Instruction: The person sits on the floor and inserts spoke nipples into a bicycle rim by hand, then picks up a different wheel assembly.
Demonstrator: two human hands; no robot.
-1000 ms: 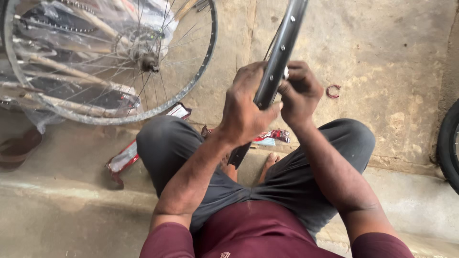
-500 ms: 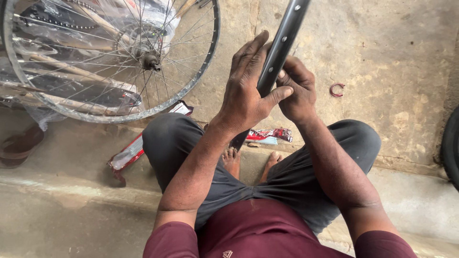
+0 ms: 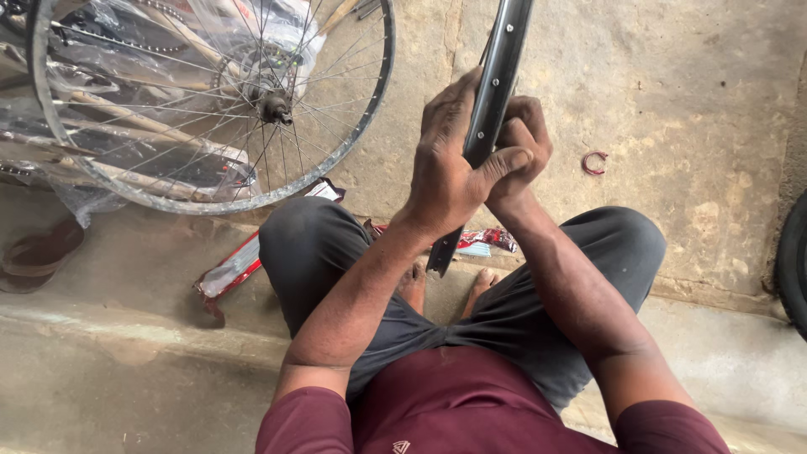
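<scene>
A bare black bicycle rim (image 3: pixel 502 63) with spoke holes stands on edge between my knees and runs up out of the top of the view. My left hand (image 3: pixel 450 164) wraps its left side, thumb pressed across toward the right. My right hand (image 3: pixel 523 143) grips the rim from the right, fingers curled just behind it. Both hands touch each other around the rim. The rim's lower end (image 3: pixel 442 256) comes down near my bare feet (image 3: pixel 483 282).
A spoked bicycle wheel (image 3: pixel 214 101) lies at the upper left over bicycle parts wrapped in clear plastic. A red and white packet (image 3: pixel 239 265) lies by my left knee, another (image 3: pixel 483 240) near my feet. A small red ring (image 3: pixel 594 162) rests on the concrete. A black tyre (image 3: pixel 792 265) shows at the right edge, a sandal (image 3: pixel 38 252) at the left.
My left hand has slid a little up the rim and its fingers have spread and re-closed around it. The view has shifted slightly; the rim stays upright.
</scene>
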